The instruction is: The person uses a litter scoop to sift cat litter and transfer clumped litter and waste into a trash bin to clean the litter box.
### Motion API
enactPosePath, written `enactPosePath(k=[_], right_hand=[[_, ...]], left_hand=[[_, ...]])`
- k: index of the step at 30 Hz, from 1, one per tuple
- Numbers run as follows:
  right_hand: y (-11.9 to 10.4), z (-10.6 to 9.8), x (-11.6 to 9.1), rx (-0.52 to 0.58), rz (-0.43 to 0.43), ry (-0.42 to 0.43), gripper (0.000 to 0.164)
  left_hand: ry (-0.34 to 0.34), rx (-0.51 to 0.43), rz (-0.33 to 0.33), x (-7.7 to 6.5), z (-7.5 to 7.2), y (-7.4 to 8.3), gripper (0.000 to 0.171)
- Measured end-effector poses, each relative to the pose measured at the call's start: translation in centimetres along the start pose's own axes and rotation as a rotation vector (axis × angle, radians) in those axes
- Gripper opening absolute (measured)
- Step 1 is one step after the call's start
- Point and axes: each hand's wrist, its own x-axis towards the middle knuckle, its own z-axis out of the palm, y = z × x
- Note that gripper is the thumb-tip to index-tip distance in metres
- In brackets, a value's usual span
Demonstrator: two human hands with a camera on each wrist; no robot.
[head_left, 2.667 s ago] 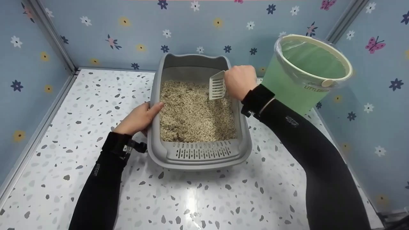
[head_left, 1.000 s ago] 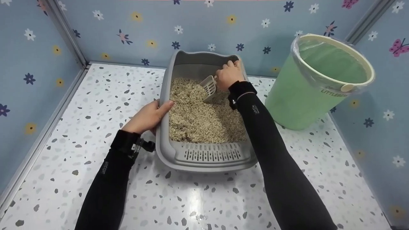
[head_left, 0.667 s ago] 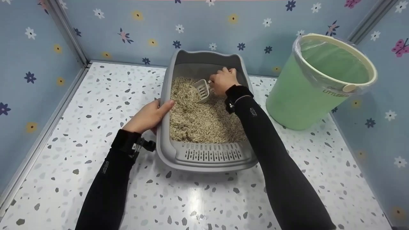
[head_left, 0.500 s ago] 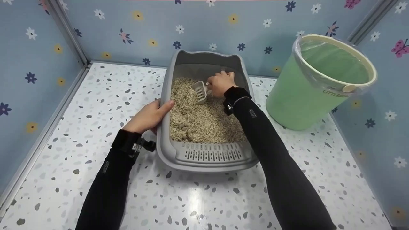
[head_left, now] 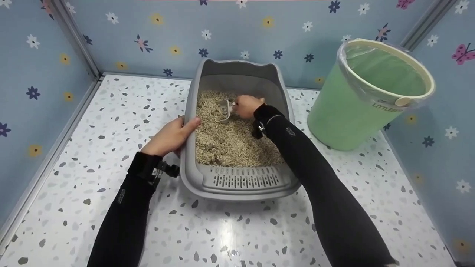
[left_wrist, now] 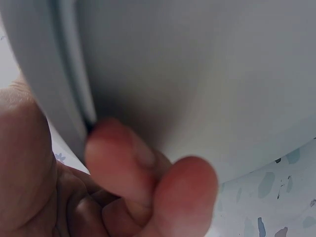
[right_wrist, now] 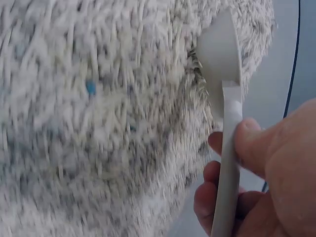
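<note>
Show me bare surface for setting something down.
Speckled surface is bare in front of the litter box, between the black sleeves, and left of it, between the left hand and flowered wall. Crowded: the narrow strip between box and green bin, and the box itself, where the right hand holds the scoop.

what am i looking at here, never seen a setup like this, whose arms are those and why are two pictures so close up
There's no robot: these are a person's own arms in black sleeves. The wide picture comes from a camera on the head, looking down; the close-ups come from cameras on each wrist. On the speckled white surface stand a grey tray of loose litter and, to its right, a green bin with a clear liner. The left hand grips the tray's side; the right hand holds a pale scoop by its handle, its head in the litter.
</note>
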Motion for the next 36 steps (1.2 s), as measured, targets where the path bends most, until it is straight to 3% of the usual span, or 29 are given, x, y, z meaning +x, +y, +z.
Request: enactPosePath(k=[8,15,23,31,36], right_hand=[[-0.3,0.4,-0.3,-0.011,-0.037,-0.012,0.035],[-0.5,0.6,-0.2,-0.047,0.011,0.064,0.033],[-0.4,1.2,0.8,-0.054,0.039,0.069,0.03],[-0.1,0.7,0.2,0.094,-0.118,0.041,0.028],[-0.3,0.8,0.3,0.086,-0.112,0.069,0.027]], left_hand=[[-0.004,-0.012,0.002,0.0,0.0,0.0,0.088],[0.006,-0.016,-0.01,0.1,-0.1,0.0,0.094],[0.001,-0.014,-0.026,0.0,-0.1,0.1,0.092],[0.003,0.0,-0.017,-0.1,0.0,0.2,0.101],[0.003,0.004,-0.019,-0.1,0.0,0.2,0.1]])
